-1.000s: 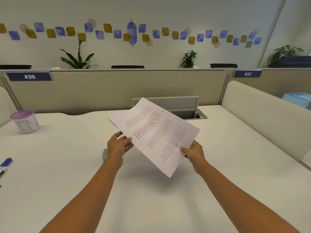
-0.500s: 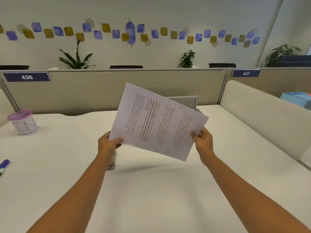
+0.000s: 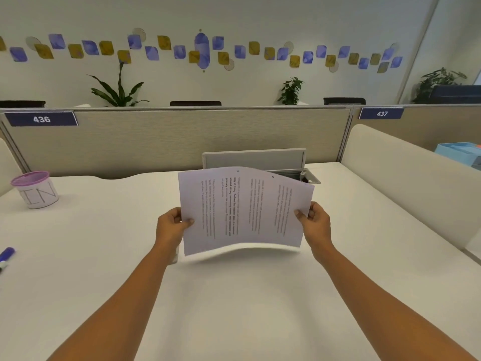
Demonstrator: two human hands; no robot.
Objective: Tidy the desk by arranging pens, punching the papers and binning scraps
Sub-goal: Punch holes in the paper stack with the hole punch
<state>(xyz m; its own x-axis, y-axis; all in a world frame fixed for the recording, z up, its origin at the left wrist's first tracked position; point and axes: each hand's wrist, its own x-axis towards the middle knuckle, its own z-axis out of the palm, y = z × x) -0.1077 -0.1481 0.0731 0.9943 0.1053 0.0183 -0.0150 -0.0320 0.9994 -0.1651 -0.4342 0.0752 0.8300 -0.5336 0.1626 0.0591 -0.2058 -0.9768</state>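
Note:
I hold a set of printed white papers (image 3: 244, 209) upright above the middle of the white desk (image 3: 234, 308), text running sideways. Two small punched holes show near the top edge. My left hand (image 3: 170, 226) pinches the left edge, my right hand (image 3: 313, 222) pinches the right edge, and the bottom edge bows upward. A small grey object, likely the hole punch (image 3: 173, 255), peeks out behind my left wrist, mostly hidden. A purple-capped marker (image 3: 5, 256) lies at the desk's far left edge.
A white cup with a pink mesh rim (image 3: 35, 190) stands at the back left. An open cable hatch (image 3: 260, 160) sits behind the papers. Beige partitions (image 3: 156, 142) close the back and right. A blue tray (image 3: 460, 151) lies on the neighbouring desk.
I have turned the papers from a slanted tilt to squarely upright and lowered them toward the desk. Both hands shifted to the side edges.

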